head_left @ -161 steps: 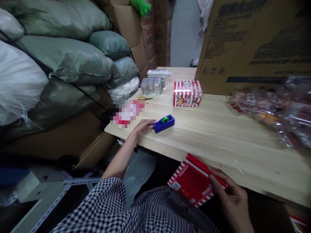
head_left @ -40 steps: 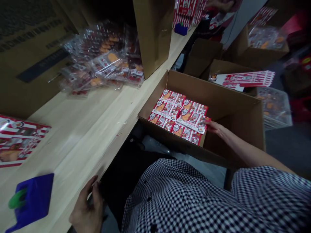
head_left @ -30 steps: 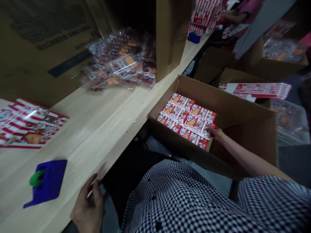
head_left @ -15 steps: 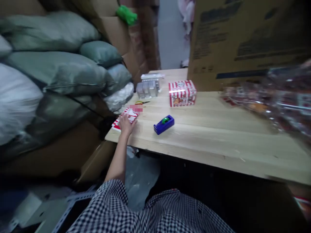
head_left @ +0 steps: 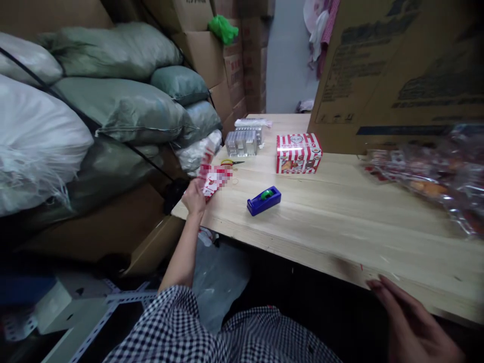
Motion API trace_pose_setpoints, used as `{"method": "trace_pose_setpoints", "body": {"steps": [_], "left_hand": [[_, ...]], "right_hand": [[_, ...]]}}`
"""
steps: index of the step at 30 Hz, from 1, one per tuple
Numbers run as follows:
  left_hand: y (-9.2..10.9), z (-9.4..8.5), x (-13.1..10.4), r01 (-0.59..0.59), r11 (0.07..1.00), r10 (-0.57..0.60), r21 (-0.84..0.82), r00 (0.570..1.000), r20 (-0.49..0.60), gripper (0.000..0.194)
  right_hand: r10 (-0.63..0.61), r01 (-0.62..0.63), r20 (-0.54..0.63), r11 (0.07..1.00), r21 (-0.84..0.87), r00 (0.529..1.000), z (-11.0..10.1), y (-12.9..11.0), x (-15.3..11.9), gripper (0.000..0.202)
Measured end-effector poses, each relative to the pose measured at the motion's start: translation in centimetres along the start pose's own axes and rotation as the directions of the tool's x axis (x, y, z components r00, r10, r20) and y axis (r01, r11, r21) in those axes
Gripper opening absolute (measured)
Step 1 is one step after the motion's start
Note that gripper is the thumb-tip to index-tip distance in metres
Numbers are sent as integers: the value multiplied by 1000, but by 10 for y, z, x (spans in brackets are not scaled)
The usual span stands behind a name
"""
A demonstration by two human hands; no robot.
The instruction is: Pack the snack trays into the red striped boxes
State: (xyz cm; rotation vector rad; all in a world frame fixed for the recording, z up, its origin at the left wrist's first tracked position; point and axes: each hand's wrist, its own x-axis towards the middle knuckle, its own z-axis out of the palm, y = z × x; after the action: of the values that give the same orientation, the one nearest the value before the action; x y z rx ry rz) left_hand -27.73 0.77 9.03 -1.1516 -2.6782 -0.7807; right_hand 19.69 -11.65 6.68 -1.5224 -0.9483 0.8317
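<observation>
At the table's left front corner my left hand (head_left: 194,198) is closed on a flat red-and-white striped carton (head_left: 206,164), which is lifted on edge and blurred. Beneath it lies more red-and-white printed card (head_left: 212,187), partly pixelated. My right hand (head_left: 414,322) is low at the right, by the table's front edge, its fingers stretched out and nothing visible in them. A blue tape dispenser (head_left: 264,200) with a green core sits between the hands. Behind the card are scissors with yellow handles (head_left: 228,162). Farther back stands a made-up striped box (head_left: 298,154).
Clear plastic cases (head_left: 242,142) are grouped at the back left of the wooden table (head_left: 321,222). Clear-wrapped packets (head_left: 427,176) lie at the right, before a large cardboard box (head_left: 374,75). Stuffed sacks (head_left: 132,106) are piled along the left.
My left hand has gone from resting on the flat cartons to raising one on edge. My right hand has come into view at the lower right. The view has shifted slightly.
</observation>
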Motion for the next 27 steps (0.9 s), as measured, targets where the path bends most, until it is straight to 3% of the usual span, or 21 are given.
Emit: {"method": "trace_pose_setpoints", "body": {"steps": [2,3,4,6,8,10,11,14,17,21,24,27], "left_hand": [[18,-24,-29,-89,957,46,-275,986,-158,43],[29,-33,-51,-160,867,85,-472,981,-177,41],[41,-38,-77,-180,746,132,-641,984,-123,38],[65,-39,-134,-4,533,239,-846,960,146,41],[86,-31,-187,237,399,389,-886,831,398,47],[100,-18,-224,374,368,472,-852,714,517,47],[106,-10,-235,402,369,481,-838,688,543,47],[121,9,-249,404,420,491,-813,652,577,48],[135,17,-254,351,469,539,-810,612,578,48],[154,17,-273,360,414,549,-836,633,545,58],[161,19,-287,370,392,567,-842,624,538,66],[162,23,-289,327,420,585,-846,615,528,66]], "right_hand": [[11,-13,31,999,41,999,24,-8,6,37],[5,-11,81,998,68,997,36,-13,9,37],[-7,-10,156,994,109,988,46,-17,14,39],[-31,-48,303,967,249,952,63,-21,22,57],[31,-181,380,912,368,925,70,-19,28,57],[123,-285,371,861,422,921,69,-12,32,47],[163,-316,354,843,434,921,66,-8,32,44],[232,-357,310,819,450,922,54,5,31,41],[256,-338,230,814,472,939,44,15,32,40],[234,-240,68,870,431,970,39,23,33,43],[217,-184,-35,894,409,976,37,24,31,46],[256,-236,18,860,453,967,33,19,27,42]]}}
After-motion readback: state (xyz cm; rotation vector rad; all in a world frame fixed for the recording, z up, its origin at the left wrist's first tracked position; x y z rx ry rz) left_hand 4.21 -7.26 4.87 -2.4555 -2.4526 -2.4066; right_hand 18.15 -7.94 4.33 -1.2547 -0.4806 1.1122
